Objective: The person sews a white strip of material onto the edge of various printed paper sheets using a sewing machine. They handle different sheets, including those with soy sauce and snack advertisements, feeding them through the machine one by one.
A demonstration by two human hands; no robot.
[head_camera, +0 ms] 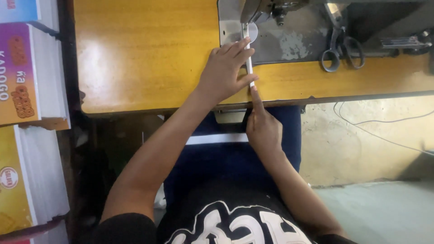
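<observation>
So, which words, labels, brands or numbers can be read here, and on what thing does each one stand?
Purple and orange carton, left edge: large white and orange lettering; I do not copy it.
Yellow carton below: round logo, too small to read.
Black shirt: big white letters, cut off.
White strip, sewing machine: none visible.

Coloured lettering on boxes (18, 72), shirt (235, 226)

Soft daylight, glare on yellow table (144, 54), slight blur, dark under-table shadow.
</observation>
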